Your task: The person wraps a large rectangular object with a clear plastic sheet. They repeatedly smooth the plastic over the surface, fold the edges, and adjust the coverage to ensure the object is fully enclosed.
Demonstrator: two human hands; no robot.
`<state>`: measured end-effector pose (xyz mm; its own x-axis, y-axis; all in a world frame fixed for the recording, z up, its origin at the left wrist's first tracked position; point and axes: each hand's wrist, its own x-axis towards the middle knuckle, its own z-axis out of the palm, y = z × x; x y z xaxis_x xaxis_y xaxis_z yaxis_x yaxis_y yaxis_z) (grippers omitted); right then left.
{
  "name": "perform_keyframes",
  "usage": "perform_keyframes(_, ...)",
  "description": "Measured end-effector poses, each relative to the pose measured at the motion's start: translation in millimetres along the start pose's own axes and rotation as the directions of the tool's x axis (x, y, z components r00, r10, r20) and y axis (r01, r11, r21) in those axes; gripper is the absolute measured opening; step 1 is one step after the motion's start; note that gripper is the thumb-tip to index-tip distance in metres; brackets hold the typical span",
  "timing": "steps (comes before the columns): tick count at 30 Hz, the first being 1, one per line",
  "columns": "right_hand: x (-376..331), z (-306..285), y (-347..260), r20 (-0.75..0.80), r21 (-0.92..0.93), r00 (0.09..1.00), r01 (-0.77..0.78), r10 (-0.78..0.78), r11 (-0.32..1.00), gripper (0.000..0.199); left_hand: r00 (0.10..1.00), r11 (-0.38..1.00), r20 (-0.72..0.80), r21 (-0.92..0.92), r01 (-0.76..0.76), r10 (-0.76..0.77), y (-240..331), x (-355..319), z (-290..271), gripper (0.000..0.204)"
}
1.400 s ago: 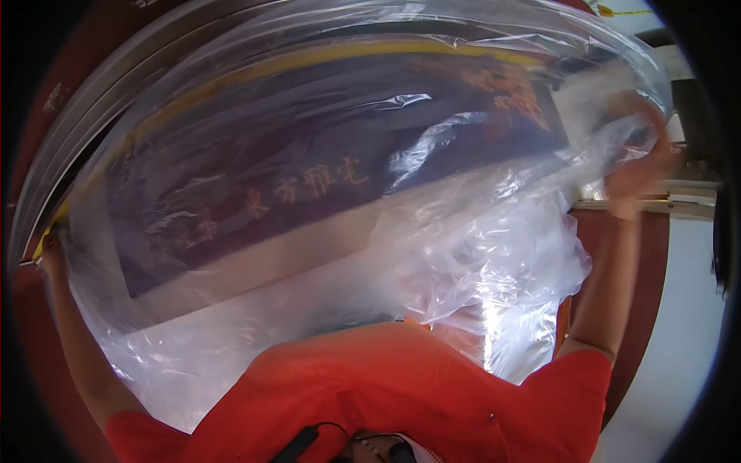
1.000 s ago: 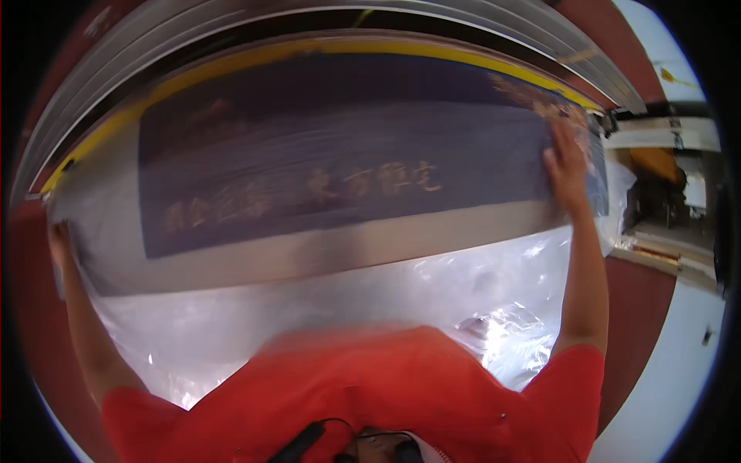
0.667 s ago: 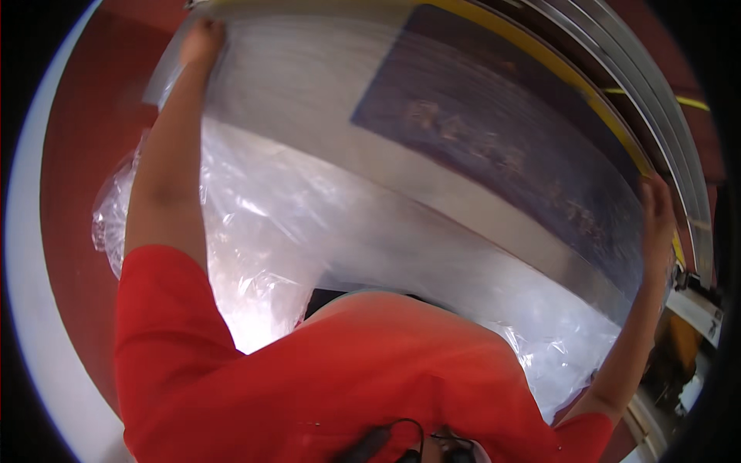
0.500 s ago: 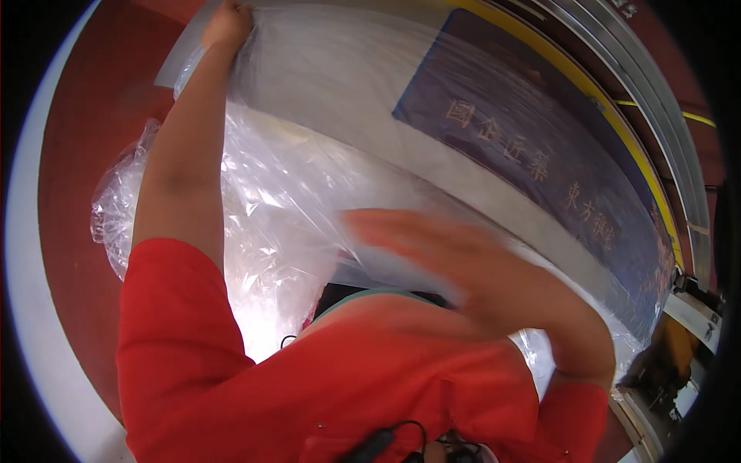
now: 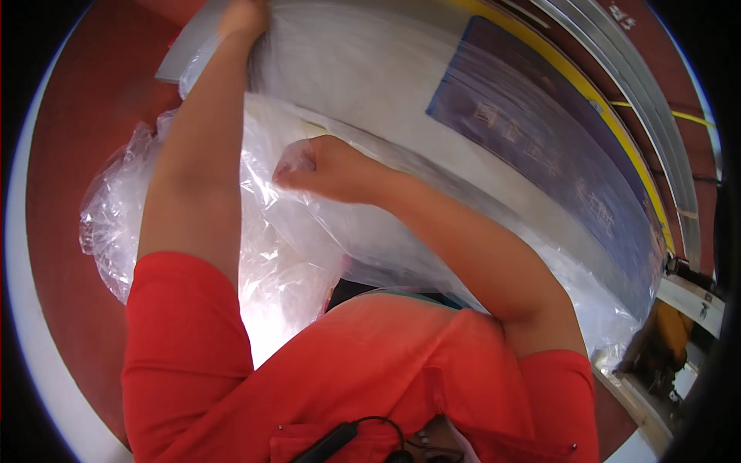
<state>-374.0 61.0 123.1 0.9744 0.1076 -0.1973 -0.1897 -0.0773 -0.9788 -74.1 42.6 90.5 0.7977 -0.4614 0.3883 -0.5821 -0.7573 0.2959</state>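
Observation:
Clear plastic film (image 5: pixel 347 224) lies in shiny folds before me and stretches over a wide pale panel (image 5: pixel 340 46). On that panel, under the film, is a dark blue rectangle (image 5: pixel 540 139) with pale characters. My left arm reaches far up to the panel's top left, where my left hand (image 5: pixel 245 19) is closed at the bunched film edge; it is slightly blurred and partly cut off by the frame. Over the middle of the film, my right hand (image 5: pixel 328 166) is curled closed, with film pinched between its fingers.
Loose film (image 5: pixel 116 216) bunches over the red floor (image 5: pixel 69 177) at left. A yellow strip (image 5: pixel 594 100) and grey metal rails (image 5: pixel 648 108) run along the far right. Dark machine parts (image 5: pixel 656 347) stand at lower right. A black cable device (image 5: pixel 328 444) hangs at my chest.
My right hand has moved up and left from a blurred, flat reach and is now closed on film. My left hand has shifted slightly right. The film over the blue rectangle looks cloudier.

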Motion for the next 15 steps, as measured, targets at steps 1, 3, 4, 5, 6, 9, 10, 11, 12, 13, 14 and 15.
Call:
perform_keyframes(1, -20, -12, -16, 0.139, 0.104, 0.989, 0.044, -0.058, 0.994, 0.048, 1.0, 1.0, 0.001, -0.011, 0.026, -0.026, 4, -4, -6, 0.03)
perform_keyframes(3, -84, -36, -40, 0.226, 0.2, 0.956, 0.14, -0.185, 0.97, 0.044, 0.999, 0.999, 0.046, 0.036, -0.013, 0.012, -16, 5, -4, 0.035)
perform_keyframes(4, -125, -51, -46, 0.212, 0.227, 0.953, 0.169, -0.218, 0.959, 0.043, 0.993, 0.993, 0.092, 0.085, -0.088, 0.08, -18, 9, -4, 0.039)
perform_keyframes(5, -168, -65, -48, 0.167, 0.245, 0.958, 0.188, -0.232, 0.951, 0.041, 0.992, 0.989, 0.128, 0.143, -0.036, 0.017, -22, 8, -4, 0.036)
perform_keyframes(6, -228, -62, -60, 0.037, 0.205, 0.975, 0.207, -0.219, 0.957, 0.04, 0.984, 0.98, 0.107, 0.125, -0.157, 0.144, -25, 30, 17, 0.037)
perform_keyframes(9, -380, -87, -40, -0.289, 0.167, 0.946, 0.204, -0.15, 0.965, 0.037, 0.983, 0.991, 0.179, 0.131, 0.026, -0.05, -25, 20, 1, 0.04)
perform_keyframes(10, -430, -81, -39, -0.419, 0.128, 0.904, 0.158, -0.091, 0.979, 0.036, 0.984, 0.986, 0.175, 0.158, -0.044, 0.016, -28, 25, 5, 0.042)
perform_keyframes(11, -478, -73, -39, -0.54, 0.088, 0.841, 0.034, 0.019, 0.996, 0.036, 0.989, 0.988, 0.142, 0.145, -0.057, 0.036, -33, 31, 14, 0.044)
perform_keyframes(12, -524, -65, -38, -0.658, 0.055, 0.731, -0.192, 0.181, 0.98, 0.035, 0.991, 0.985, 0.118, 0.148, -0.084, 0.067, -48, 44, 23, 0.044)
perform_keyframes(13, -560, -57, -40, -0.8, 0.0, 0.454, -0.654, 0.393, 0.756, 0.038, 0.98, 0.99, 0.18, 0.104, -0.099, 0.079, -71, 63, 33, 0.044)
perform_keyframes(14, -594, -46, -45, -0.826, 0.111, 0.094, -0.94, 0.556, 0.323, 0.04, 0.98, 0.989, 0.165, 0.08, -0.122, 0.107, -68, 64, 41, 0.042)
perform_keyframes(15, -660, -39, -57, -0.913, 0.255, -0.062, -0.859, 0.404, 0.445, 0.041, 0.974, 0.984, 0.162, 0.05, -0.169, 0.159, -75, 65, 47, 0.042)
